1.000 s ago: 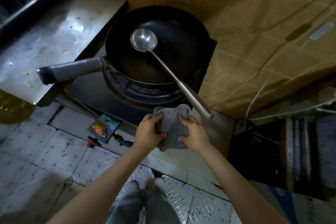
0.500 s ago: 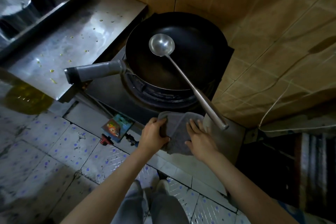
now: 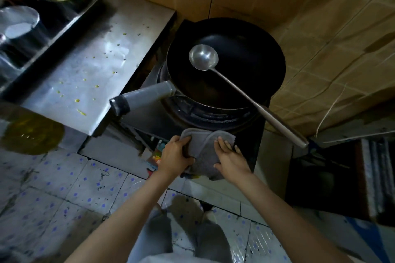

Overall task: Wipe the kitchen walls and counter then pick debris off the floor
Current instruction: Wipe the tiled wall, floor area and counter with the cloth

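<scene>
A grey cloth (image 3: 204,151) hangs folded in front of the stove's near edge, held by both hands. My left hand (image 3: 176,156) grips its left side with curled fingers. My right hand (image 3: 229,157) lies on its right side, fingers spread flat and thumb under the lower edge. The steel counter (image 3: 92,70) to the left is spotted with yellow-green specks. The wall (image 3: 320,28) behind and to the right is covered with brown cardboard. A colourful packet (image 3: 156,158) lies on the tiled floor (image 3: 74,188), partly hidden by my left hand.
A black wok (image 3: 226,66) with a grey handle (image 3: 141,98) sits on the stove, a steel ladle (image 3: 235,83) resting in it, its handle jutting out to the right. A tray (image 3: 53,28) of containers stands at the far left. A yellowish bottle (image 3: 27,132) is at the left edge.
The view has swung left, so more of the counter and tray shows. My right hand went from gripping the cloth to lying flat on it. Both hands remain on the cloth.
</scene>
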Available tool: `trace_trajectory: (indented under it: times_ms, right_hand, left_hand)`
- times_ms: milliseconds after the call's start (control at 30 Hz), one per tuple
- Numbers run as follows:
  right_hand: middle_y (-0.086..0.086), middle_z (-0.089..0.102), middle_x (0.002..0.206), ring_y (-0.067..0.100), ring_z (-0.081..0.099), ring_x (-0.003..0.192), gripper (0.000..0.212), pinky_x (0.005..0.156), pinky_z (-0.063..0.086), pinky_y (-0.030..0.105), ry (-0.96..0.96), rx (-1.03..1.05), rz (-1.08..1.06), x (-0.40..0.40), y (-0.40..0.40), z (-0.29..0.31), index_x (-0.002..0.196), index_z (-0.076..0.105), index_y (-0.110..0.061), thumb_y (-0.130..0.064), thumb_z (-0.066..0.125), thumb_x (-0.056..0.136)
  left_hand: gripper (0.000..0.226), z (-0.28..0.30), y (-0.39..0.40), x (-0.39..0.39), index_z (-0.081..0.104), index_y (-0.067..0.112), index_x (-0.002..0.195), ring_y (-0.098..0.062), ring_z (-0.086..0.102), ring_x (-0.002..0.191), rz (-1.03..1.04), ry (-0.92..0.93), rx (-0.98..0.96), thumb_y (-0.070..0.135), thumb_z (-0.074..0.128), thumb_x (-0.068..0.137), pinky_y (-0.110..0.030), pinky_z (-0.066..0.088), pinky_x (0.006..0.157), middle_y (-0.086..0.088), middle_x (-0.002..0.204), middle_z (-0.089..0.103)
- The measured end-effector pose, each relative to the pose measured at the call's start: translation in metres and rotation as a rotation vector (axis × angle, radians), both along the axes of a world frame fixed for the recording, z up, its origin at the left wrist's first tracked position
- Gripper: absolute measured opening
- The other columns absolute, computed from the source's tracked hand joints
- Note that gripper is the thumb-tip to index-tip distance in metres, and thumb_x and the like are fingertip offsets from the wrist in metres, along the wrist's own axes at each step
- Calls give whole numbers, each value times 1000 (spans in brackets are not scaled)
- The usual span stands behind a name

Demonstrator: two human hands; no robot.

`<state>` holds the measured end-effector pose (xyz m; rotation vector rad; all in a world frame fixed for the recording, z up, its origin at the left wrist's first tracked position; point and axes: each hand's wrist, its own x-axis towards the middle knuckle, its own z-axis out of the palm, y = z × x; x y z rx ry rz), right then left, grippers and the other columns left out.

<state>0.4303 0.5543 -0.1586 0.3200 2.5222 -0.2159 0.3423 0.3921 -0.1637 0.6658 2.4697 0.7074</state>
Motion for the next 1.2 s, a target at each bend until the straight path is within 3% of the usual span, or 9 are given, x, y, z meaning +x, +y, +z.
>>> trace_trajectory:
  times_ms: [300,533,900,1100,1200]
  right_hand:
    - [2,-7,159,21,1,146,75,118,6,37,40,13,-35,-41,-59,-5,150,-3,-12,-29,46,97]
    - [1,-7,159,22,0,146,73,117,9,32,100,-87,-14,-79,-82,-4,151,-3,-12,-25,46,98]
    - [7,-4,159,22,-1,147,72,118,1,35,122,-111,3,-110,-93,-9,151,2,-10,-21,47,96]
    - [5,-4,159,20,-1,147,71,117,1,37,123,-94,-108,-129,-118,-6,150,1,-12,-23,46,96]
    - [3,1,159,18,1,147,68,117,3,40,139,-103,-160,-143,-128,-6,151,9,-14,-23,48,96]
  left_hand:
    - [68,2,-54,-44,52,17,132,-26,50,108,15,7,52,22,78,70,-31,40,90,-7,118,51]
    - [74,2,-83,-74,47,16,137,-25,49,114,101,39,-19,25,79,71,-34,42,95,-7,125,50]
    - [75,4,-96,-110,46,17,138,-29,46,124,89,9,-49,24,78,70,-37,42,98,-10,136,49]
    - [59,12,-106,-150,55,0,118,-35,55,107,60,-19,-2,13,81,67,-43,48,88,-15,120,55]
    - [60,13,-112,-173,59,10,121,-31,55,105,-74,5,-21,19,80,66,-34,45,85,-10,116,52]
